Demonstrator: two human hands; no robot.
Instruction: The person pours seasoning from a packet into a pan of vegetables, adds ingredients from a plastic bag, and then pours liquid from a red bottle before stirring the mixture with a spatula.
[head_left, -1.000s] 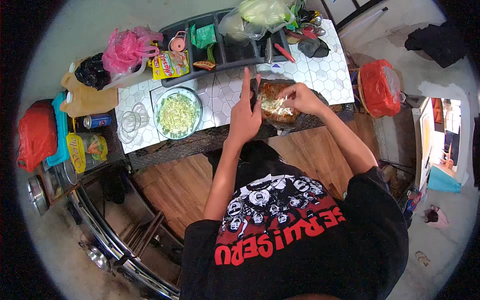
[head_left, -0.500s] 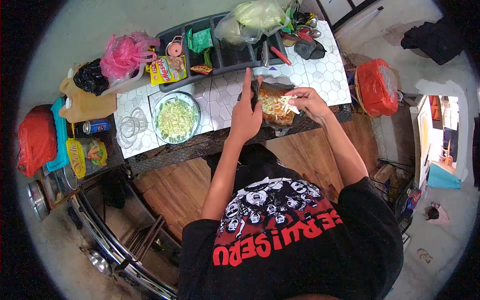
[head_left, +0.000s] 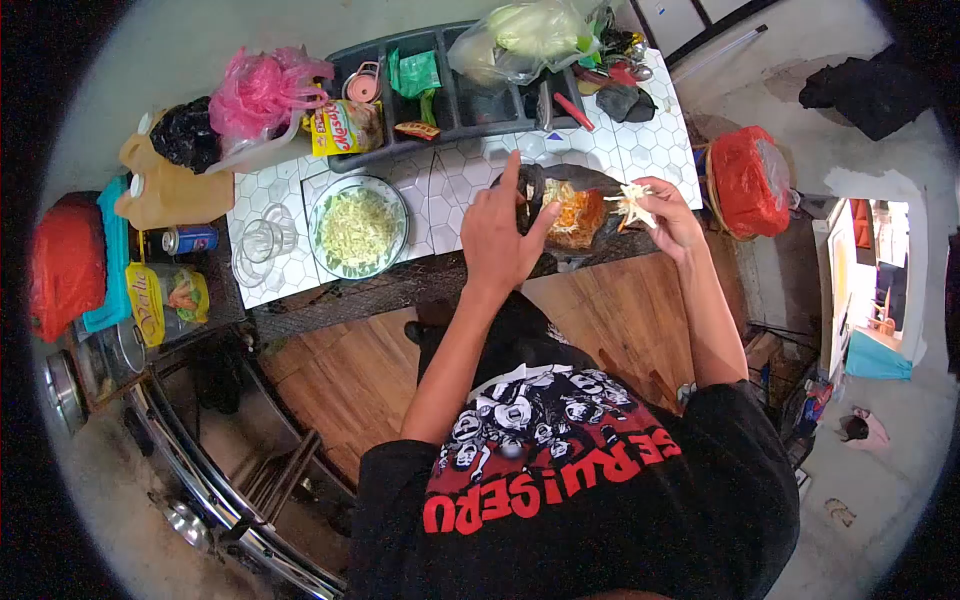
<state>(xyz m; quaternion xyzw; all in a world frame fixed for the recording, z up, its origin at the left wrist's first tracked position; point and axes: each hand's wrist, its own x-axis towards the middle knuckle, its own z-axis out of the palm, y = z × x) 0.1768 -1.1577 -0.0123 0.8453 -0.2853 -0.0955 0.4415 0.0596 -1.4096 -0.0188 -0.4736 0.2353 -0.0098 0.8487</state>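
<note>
A black plastic bag (head_left: 604, 180) lies spread at the table's front edge, with an orange shredded mix (head_left: 578, 218) and pale shreds inside. My left hand (head_left: 500, 232) grips its left side, index finger stretched forward and thumb over the rim; the other fingers are partly hidden. Pinched in my right hand (head_left: 672, 218), a small bunch of shredded cabbage (head_left: 632, 205) is held above the bag's right side. More shredded cabbage (head_left: 358, 228) fills a round plate (head_left: 401, 213) to the left.
Behind stands a dark divided tray (head_left: 470, 130) with packets and a clear bag of cabbage (head_left: 530, 35). At left are a glass dish (head_left: 265, 245), oil jugs (head_left: 165, 205), a can (head_left: 190, 240) and a pink bag (head_left: 262, 90). A red-covered container (head_left: 755, 185) sits right.
My right hand has moved right with its bunch of cabbage, uncovering more of the orange mix. My left hand stays at the bag's left side, its thumb reaching further over the rim.
</note>
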